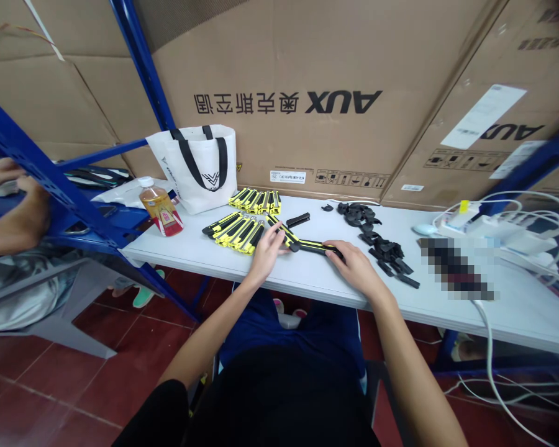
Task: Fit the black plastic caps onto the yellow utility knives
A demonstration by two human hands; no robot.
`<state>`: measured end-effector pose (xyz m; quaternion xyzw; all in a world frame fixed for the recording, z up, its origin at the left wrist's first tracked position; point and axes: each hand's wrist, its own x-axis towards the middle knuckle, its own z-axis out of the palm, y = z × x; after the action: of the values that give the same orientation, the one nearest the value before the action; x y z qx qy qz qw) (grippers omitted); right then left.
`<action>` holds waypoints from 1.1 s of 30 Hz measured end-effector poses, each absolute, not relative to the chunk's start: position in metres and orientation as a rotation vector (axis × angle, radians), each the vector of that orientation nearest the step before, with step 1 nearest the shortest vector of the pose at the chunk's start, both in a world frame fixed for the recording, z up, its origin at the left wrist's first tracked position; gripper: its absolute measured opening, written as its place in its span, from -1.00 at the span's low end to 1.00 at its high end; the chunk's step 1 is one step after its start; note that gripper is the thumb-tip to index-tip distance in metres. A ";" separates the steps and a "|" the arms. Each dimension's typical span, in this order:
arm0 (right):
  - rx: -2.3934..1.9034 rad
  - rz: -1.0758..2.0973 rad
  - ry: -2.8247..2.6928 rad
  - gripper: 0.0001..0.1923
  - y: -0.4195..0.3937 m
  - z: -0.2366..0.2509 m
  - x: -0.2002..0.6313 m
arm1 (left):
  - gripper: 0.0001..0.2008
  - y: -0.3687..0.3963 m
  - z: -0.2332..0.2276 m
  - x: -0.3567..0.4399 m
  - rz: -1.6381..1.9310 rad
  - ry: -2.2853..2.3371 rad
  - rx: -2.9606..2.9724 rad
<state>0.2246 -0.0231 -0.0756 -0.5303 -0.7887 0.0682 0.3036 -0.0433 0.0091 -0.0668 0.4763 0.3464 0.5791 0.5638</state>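
Note:
My left hand [266, 253] is closed around a yellow-and-black utility knife [283, 232], held at a slant above the table. Between the fingers of my right hand [353, 266] is the end of a second utility knife [313, 246], lying nearly level. The two knives meet or overlap near my left fingertips; I cannot tell whether they touch. Left of my left hand lies a fanned row of utility knives [236, 232], with another row [255, 200] behind it. A narrow black piece [298, 220] rests beyond the knives. Loose black plastic parts [387, 247] are heaped right of my right hand.
On the white table [279, 279] stand a drink bottle [161, 208] and a white tote bag [209, 164]. White cables and plugs [512, 230] crowd the right end, near a blurred-out item [456, 270]. A blue rack post [51, 164] separates me from a seated person's arm [12, 217].

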 end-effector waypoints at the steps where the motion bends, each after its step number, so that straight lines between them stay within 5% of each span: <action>1: -1.405 0.184 -2.090 -0.61 -0.023 -0.076 0.225 | -0.35 0.010 -0.070 -0.043 1.348 0.802 1.141; 15: -1.426 0.181 -2.072 -0.60 -0.026 -0.070 0.221 | -0.04 -0.008 -0.064 -0.042 1.184 0.967 1.696; 21: -1.462 0.270 -2.012 -0.55 -0.031 -0.062 0.217 | -0.55 -0.015 -0.059 -0.048 0.970 1.152 2.130; 29: -1.473 0.224 -2.095 -0.51 -0.034 -0.060 0.215 | -0.49 -0.019 -0.043 -0.047 0.623 1.292 2.317; 33: -1.465 0.232 -2.075 -0.52 -0.034 -0.060 0.215 | -0.68 -0.008 -0.045 -0.058 0.826 1.250 2.286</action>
<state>0.2154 -0.0338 -0.0599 -0.5494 -0.7783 0.0870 0.2912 -0.0576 -0.0080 -0.0455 0.8190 0.4478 0.2959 0.2030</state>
